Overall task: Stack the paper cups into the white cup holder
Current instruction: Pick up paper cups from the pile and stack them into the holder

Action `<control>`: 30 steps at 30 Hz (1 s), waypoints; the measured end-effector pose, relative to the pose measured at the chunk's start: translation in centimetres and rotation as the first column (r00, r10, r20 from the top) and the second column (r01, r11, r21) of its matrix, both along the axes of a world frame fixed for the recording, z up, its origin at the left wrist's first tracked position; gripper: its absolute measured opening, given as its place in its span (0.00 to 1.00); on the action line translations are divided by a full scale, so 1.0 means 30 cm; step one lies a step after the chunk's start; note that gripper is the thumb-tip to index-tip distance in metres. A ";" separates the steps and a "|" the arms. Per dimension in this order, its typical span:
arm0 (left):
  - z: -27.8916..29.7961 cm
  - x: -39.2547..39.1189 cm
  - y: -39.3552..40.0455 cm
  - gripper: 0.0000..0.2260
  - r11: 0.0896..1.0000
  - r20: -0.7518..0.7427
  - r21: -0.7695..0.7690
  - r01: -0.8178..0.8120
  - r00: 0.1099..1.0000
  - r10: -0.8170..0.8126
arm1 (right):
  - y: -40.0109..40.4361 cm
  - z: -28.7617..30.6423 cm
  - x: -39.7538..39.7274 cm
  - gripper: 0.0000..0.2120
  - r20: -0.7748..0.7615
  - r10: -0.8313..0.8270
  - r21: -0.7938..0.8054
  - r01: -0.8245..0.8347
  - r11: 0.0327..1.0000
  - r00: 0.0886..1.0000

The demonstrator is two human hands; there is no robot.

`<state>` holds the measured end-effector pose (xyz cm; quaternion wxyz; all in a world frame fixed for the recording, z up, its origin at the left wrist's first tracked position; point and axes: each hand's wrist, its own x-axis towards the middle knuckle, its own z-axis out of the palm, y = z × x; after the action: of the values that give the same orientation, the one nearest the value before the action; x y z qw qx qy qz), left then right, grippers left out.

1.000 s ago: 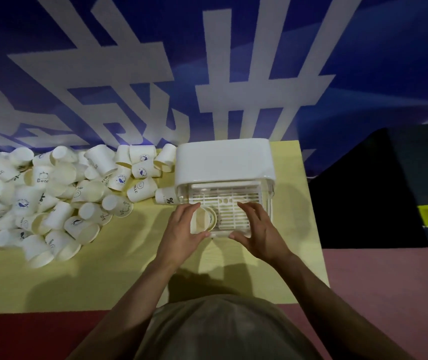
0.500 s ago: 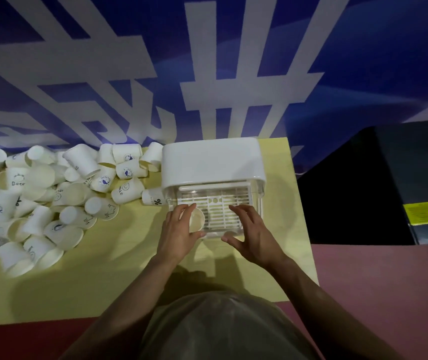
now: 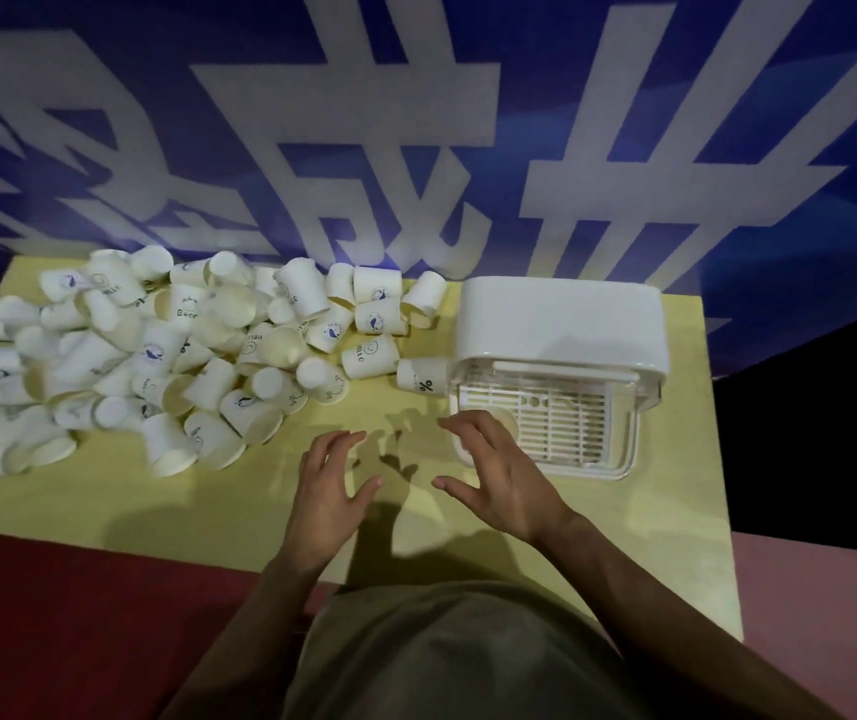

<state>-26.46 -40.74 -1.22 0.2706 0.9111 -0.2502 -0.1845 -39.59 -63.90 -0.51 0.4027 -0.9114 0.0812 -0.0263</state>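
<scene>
The holder stands at 2 o'clock on the yellow table, near the far right corner. Its white lid covers the far half; the near half is a clear tray with a slotted white grid. One cup sits in the tray's near-left corner, partly hidden behind the right hand.

The cup pile covers the table from 9 to 12 o'clock, the cups lying on their sides or upended. The cup nearest the holder, printed with "%", lies just beside the holder's left wall.

Left hand: at 6 o'clock over bare table, fingers spread and straight, holding nothing.

Right hand: at 5 o'clock, fingers spread and slightly bent, holding nothing. Its fingertips overlap the tray's near-left corner; contact with the tray cannot be determined.

A blue banner with large white characters lies beyond the table at 12 o'clock.
</scene>
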 end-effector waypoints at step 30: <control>-0.163 0.691 0.041 0.29 0.862 -0.013 0.136 0.488 0.871 -0.491 | 0.083 -0.141 0.726 0.39 -0.392 -0.218 -0.303 0.099 0.948 0.893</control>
<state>-5.72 -39.52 -6.10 0.1499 0.8360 -0.4630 -0.2537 -17.80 -61.42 -4.75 0.2417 -0.9325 0.2364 0.1268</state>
